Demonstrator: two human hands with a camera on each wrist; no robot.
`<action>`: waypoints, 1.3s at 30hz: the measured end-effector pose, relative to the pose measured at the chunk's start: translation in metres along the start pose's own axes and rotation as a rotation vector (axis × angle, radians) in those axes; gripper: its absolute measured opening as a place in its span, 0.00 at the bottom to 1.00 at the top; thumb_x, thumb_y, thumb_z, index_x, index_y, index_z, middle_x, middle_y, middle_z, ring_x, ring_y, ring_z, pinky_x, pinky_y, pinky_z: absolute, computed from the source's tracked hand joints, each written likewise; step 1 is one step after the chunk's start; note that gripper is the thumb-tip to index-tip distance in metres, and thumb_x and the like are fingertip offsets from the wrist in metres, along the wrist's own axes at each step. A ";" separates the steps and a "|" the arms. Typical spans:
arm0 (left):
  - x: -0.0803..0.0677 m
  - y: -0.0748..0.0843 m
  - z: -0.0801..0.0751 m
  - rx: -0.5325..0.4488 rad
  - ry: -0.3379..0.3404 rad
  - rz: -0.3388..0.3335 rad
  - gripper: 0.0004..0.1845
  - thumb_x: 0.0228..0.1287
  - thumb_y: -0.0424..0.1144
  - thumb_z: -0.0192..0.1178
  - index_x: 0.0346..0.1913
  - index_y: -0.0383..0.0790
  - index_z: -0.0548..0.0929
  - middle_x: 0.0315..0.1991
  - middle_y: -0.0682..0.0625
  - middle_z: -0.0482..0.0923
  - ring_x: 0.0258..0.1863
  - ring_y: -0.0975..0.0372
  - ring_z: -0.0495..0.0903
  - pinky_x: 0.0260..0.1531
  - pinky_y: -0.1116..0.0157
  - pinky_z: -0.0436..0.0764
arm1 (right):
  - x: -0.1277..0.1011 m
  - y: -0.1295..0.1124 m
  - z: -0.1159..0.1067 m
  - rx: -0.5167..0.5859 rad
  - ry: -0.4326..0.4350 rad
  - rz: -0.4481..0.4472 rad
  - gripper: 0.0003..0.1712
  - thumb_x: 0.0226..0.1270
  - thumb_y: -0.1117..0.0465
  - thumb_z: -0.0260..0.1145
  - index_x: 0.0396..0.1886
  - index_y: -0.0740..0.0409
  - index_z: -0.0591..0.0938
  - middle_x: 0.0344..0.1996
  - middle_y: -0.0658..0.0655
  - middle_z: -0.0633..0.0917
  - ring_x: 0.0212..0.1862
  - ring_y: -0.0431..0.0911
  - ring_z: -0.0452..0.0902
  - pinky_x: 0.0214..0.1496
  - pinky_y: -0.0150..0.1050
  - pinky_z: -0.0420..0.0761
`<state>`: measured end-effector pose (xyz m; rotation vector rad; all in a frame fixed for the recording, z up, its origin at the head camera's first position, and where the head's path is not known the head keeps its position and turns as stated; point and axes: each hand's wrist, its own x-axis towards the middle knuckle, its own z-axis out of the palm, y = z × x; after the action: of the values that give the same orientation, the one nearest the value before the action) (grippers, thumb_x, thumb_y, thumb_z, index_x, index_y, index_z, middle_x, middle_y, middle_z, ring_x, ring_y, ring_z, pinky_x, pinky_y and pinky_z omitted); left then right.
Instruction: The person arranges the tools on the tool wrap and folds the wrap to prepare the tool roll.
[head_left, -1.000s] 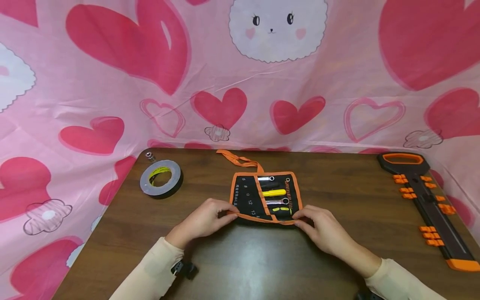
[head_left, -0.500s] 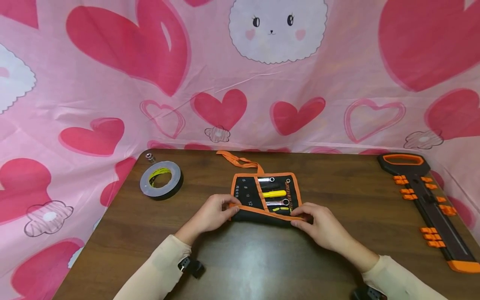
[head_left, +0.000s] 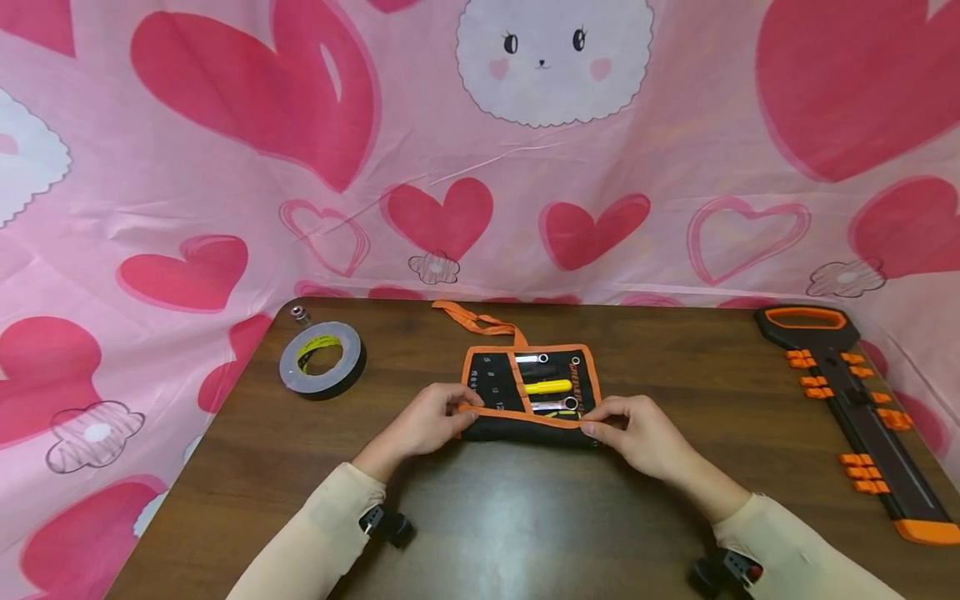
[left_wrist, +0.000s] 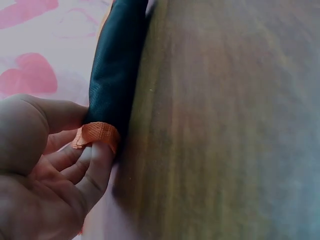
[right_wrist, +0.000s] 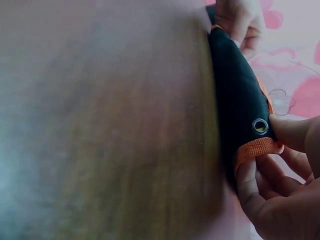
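Note:
A black tool roll (head_left: 517, 429) with orange trim lies mid-table, its near edge folded over into a roll. My left hand (head_left: 431, 419) pinches the left end of that rolled edge, and my right hand (head_left: 637, 435) pinches the right end. In the pockets still showing are a wrench (head_left: 557, 405), a yellow-handled tool (head_left: 548, 387) and another ring-ended tool (head_left: 532, 359). Close up in the left wrist view, thumb and fingers hold the orange-bound end (left_wrist: 100, 132). The right wrist view shows a metal eyelet (right_wrist: 260, 126) beside the right fingers.
An orange strap (head_left: 480, 318) trails from the roll's far edge. At the back left stand a roll of tape (head_left: 322, 382) and a small metal socket (head_left: 299, 313). A long black rack with orange clips (head_left: 862, 400) lies along the right side of the wooden table (head_left: 675, 358).
Both hands have moved a little away from me, turning the near edge over. The rolled part is thicker, and the lower pockets and printed numbers are now covered.

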<state>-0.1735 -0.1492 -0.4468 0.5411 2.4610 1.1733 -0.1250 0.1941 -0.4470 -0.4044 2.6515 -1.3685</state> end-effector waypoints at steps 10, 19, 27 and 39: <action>-0.013 0.020 0.013 0.497 0.212 0.378 0.10 0.69 0.35 0.75 0.51 0.43 0.90 0.50 0.52 0.88 0.51 0.60 0.85 0.57 0.58 0.88 | 0.008 -0.004 -0.004 0.137 -0.070 0.178 0.06 0.72 0.63 0.75 0.41 0.61 0.94 0.32 0.55 0.89 0.31 0.47 0.82 0.31 0.37 0.83; -0.005 0.023 0.017 0.595 0.044 0.519 0.18 0.72 0.40 0.73 0.61 0.41 0.88 0.57 0.50 0.87 0.58 0.59 0.85 0.63 0.59 0.86 | 0.014 -0.007 -0.010 0.218 -0.128 0.300 0.12 0.75 0.61 0.74 0.50 0.66 0.92 0.36 0.56 0.88 0.33 0.48 0.80 0.35 0.39 0.78; 0.006 0.017 0.015 0.469 -0.023 0.429 0.13 0.73 0.36 0.71 0.57 0.44 0.92 0.50 0.52 0.91 0.48 0.64 0.89 0.55 0.62 0.89 | 0.012 -0.011 -0.004 0.049 -0.052 0.155 0.10 0.74 0.60 0.74 0.49 0.61 0.91 0.35 0.53 0.88 0.32 0.46 0.80 0.34 0.36 0.81; 0.014 0.027 0.013 0.426 -0.021 0.417 0.10 0.70 0.32 0.72 0.51 0.40 0.95 0.42 0.50 0.92 0.41 0.61 0.90 0.48 0.62 0.90 | 0.000 -0.024 0.013 -0.525 0.207 -0.429 0.15 0.56 0.64 0.86 0.43 0.56 0.92 0.45 0.51 0.89 0.51 0.48 0.84 0.56 0.51 0.86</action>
<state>-0.1747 -0.1182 -0.4355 1.2260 2.6667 0.7557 -0.1175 0.1706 -0.4351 -0.9848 3.2187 -0.7938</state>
